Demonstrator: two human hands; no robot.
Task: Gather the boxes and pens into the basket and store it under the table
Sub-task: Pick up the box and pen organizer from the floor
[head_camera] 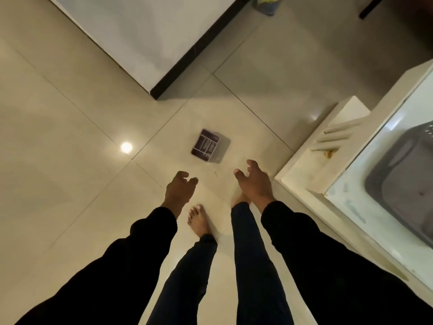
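A small dark purple organizer box with inner compartments sits on the tiled floor ahead of my feet. My left hand hangs above the floor, fingers loosely curled, holding nothing. My right hand reaches forward with fingers spread and bent, also holding nothing. Both hands are short of the box and apart from it. A grey basket lies seen through the glass table top at the right.
A white wall corner with black skirting juts in ahead. The white table frame at right carries several pale stick-like items. A yellow-blue object lies at the top. My bare feet stand on the cream tiles.
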